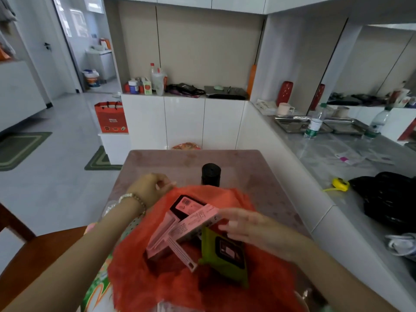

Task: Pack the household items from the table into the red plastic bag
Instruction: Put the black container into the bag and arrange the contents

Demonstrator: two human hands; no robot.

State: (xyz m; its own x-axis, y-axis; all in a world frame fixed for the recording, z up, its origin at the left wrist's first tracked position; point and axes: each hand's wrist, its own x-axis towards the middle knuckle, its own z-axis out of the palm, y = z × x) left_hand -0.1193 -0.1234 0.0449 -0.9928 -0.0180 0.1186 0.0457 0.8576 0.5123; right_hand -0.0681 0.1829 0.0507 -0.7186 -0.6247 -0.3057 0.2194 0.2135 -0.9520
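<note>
Two pink cartons (180, 224) and a flat green pouch (225, 255) lie inside the red plastic bag (139, 278), which sits open on the table (258, 176). The left hand (155, 188) pinches the bag's far rim. The right hand (247, 224) lies over the upper carton's end, too blurred to tell whether it grips. A black canister (211, 174) stands upright just behind the bag. It looks rigid and probably light, best taken round its sides. The bag film looks limp.
</note>
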